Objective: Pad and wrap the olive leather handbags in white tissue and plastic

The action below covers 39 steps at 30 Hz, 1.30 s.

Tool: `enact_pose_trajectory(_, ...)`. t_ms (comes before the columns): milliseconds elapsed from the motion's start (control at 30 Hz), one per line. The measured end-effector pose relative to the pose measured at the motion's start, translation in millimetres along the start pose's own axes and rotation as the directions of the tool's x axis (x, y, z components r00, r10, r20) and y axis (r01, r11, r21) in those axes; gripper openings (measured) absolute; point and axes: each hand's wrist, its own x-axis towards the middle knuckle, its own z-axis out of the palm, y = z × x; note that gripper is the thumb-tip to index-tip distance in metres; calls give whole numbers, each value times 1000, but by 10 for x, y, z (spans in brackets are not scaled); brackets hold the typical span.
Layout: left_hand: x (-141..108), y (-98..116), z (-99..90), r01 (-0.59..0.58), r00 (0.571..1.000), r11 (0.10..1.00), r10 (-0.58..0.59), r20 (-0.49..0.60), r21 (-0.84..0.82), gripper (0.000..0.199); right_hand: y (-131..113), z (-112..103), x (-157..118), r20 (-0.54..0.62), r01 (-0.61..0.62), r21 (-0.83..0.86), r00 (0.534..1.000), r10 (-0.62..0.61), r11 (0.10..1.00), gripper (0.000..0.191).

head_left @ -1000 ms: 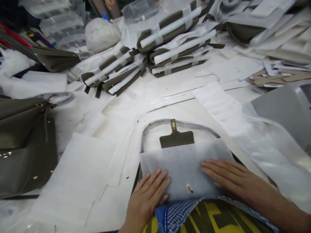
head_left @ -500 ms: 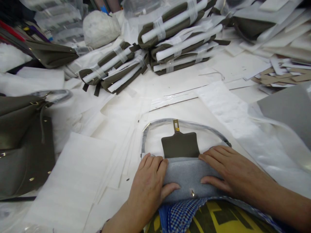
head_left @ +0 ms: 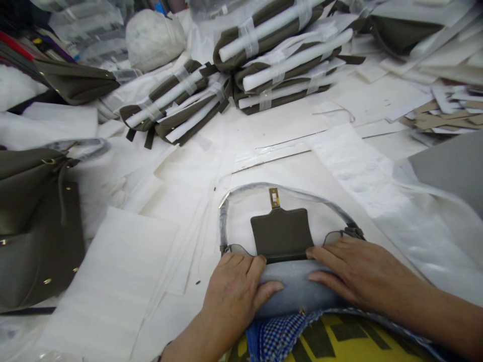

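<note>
A small handbag (head_left: 298, 284) lies against my body at the table's front edge, its front face pale grey-blue. Its dark olive flap (head_left: 282, 232) is folded back away from me, with a gold clasp plate (head_left: 274, 197) at the tip. Beyond it arches the strap (head_left: 260, 187), covered in clear film. My left hand (head_left: 236, 284) grips the bag's top edge left of the flap, thumb on the front face. On the right side my right hand (head_left: 347, 269) holds the same edge, fingers over the top and thumb below.
Several olive bags with white padding (head_left: 279, 65) are stacked at the back. A larger olive bag (head_left: 37, 226) stands at the left. White sheets (head_left: 113, 271) lie beside my left arm, a plastic sheet (head_left: 377, 186) to the right, and cardboard strips (head_left: 441, 113) at the far right.
The bag's top edge has come down toward me under both hands, baring more of the flap's base and the strap ends. The small metal stud on the front has sunk nearer the cloth.
</note>
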Motion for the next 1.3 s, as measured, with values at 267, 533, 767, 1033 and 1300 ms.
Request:
enact_pose_trajectory(267,78,-60,147,40,997,998,-44,70,54,46,66,196,90,97,-75,-78,992,83,994,35)
enact_pose_trajectory(533,-70,264,94,-81,990,990,93,-106,112,32,49,190,67,129,-80,-98,987,93,992,33)
enact_pose_trajectory(767,-327,345,82,-164,981,986,167,98,-40,58,55,189,39,107,-56,-171,991,75,984,42)
enact_pose_trajectory(1033,-415,349,160,-178,970,984,175,168,4,73,26,171,50,112,-69,-225,989,97,972,44)
enact_pose_trajectory(1300,-453,361,237,-190,976,981,184,117,46,73,-248,-73,-58,-89,151,-57,984,-156,987,22)
